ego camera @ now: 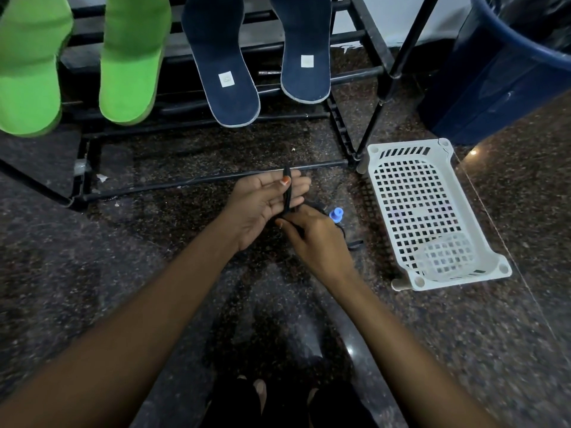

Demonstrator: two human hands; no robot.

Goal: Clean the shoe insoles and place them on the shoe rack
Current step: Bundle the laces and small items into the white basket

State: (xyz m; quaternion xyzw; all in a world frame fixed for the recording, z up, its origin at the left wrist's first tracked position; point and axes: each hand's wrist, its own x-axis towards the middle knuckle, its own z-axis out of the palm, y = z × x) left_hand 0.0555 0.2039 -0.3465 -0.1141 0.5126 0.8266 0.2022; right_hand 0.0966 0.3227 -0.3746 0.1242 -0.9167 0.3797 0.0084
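Black insole (287,193) — edge-on across left hand (262,202)

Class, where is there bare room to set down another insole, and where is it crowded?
The left hand and right hand hold the black insole. Bare floor lies left of them, nearer than the shoe rack's bottom bar; another patch, nearer than the white basket, right of the right arm. Crowded: the rack tier, where green insoles and navy insoles leave narrow gaps.

The left hand (262,208) pins a thin black insole (287,186) with its thumb while the right hand (315,239) grips the lower end, near a white basket (401,146), below green insoles (129,72) and navy insoles (228,81) on the shoe rack (355,74).
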